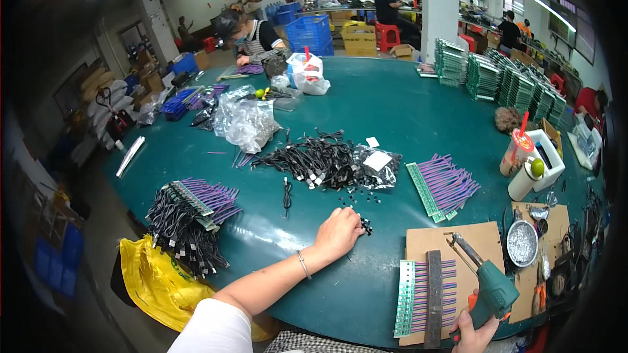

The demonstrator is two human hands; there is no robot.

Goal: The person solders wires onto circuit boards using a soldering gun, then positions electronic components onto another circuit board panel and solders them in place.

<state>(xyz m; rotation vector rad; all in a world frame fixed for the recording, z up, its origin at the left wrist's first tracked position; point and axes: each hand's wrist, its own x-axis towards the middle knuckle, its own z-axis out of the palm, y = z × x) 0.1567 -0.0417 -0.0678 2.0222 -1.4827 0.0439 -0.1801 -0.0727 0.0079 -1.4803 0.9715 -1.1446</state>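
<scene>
My left hand point(339, 230) reaches to the middle of the green table, its fingers bent down and together beside a small heap of tiny black parts point(366, 226). Its fingertips are hidden, so what they pinch does not show. At the lower right my right hand point(476, 335) grips the handle of a green hot glue gun point(495, 291). The gun's nozzle points up and left over a cardboard sheet point(481, 238). On that sheet a dark metal bar point(433, 301) lies across purple wires joined to a green circuit board strip point(405, 297).
Black cables point(314, 160) are piled mid-table, near a single coiled cable point(286, 196). More boards with purple wires point(445, 186) lie right; cables and boards point(190, 216) hang over the left edge. A metal bowl point(523, 243) stands far right. A person point(252, 36) works opposite.
</scene>
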